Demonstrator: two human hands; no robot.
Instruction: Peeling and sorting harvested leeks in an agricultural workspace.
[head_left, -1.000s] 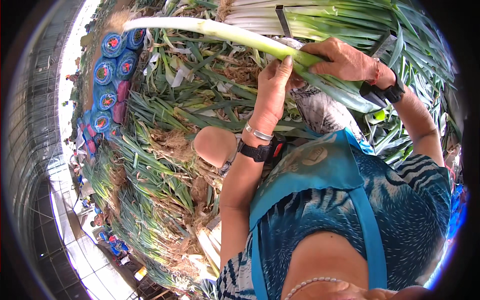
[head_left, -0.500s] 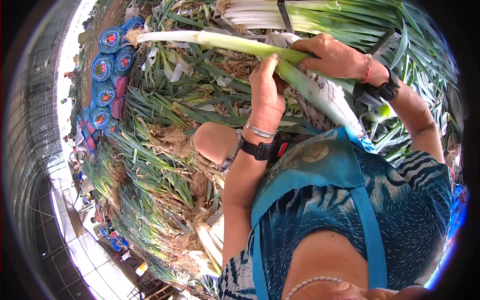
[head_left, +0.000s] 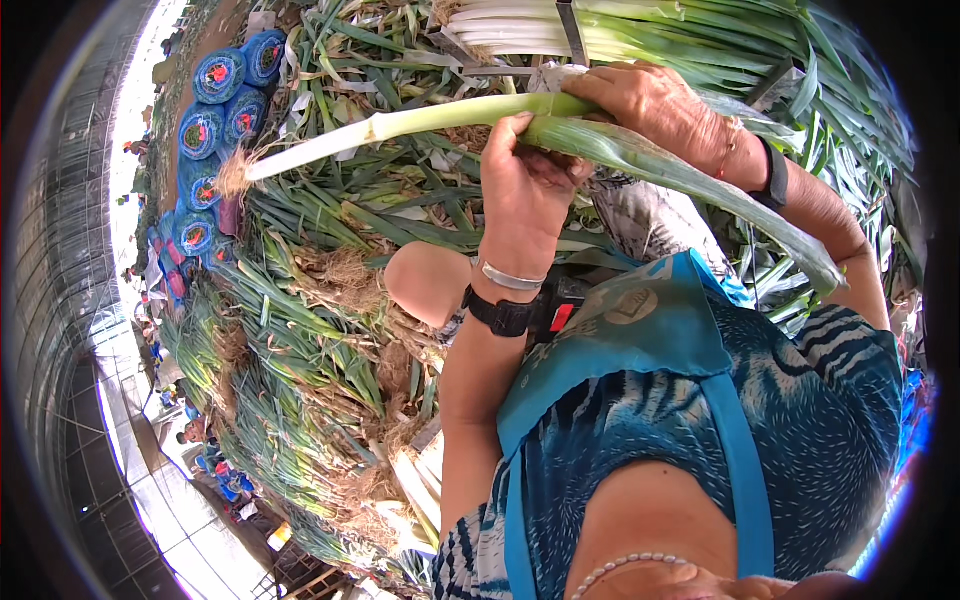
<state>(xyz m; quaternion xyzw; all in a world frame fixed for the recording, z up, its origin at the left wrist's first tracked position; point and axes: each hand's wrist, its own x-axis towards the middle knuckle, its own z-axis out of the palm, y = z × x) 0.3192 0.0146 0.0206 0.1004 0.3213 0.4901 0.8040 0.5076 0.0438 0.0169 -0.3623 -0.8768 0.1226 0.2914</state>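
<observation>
A long leek [head_left: 420, 119] is stretched between my two hands, its white stem and hairy roots pointing left. My left hand [head_left: 525, 195] is closed around its middle, thumb on top where a loose green leaf [head_left: 680, 175] splits from the stem. That leaf droops to the right beneath my right forearm. Higher and to the right, my right hand [head_left: 655, 110] grips the green upper part of the leek, and its fingertips are partly hidden.
Trimmed leeks [head_left: 530, 28] lie in a metal-framed rack at the top. Loose untrimmed leeks [head_left: 310, 360] are heaped to the left and below. Blue net rolls [head_left: 218, 76] stand at the far left. A knee [head_left: 430, 284] is beside my left wrist.
The leek's root end has swung down and to the left. The split leaf has shifted outward to the right. My left hand has moved slightly left and down, my right slightly left.
</observation>
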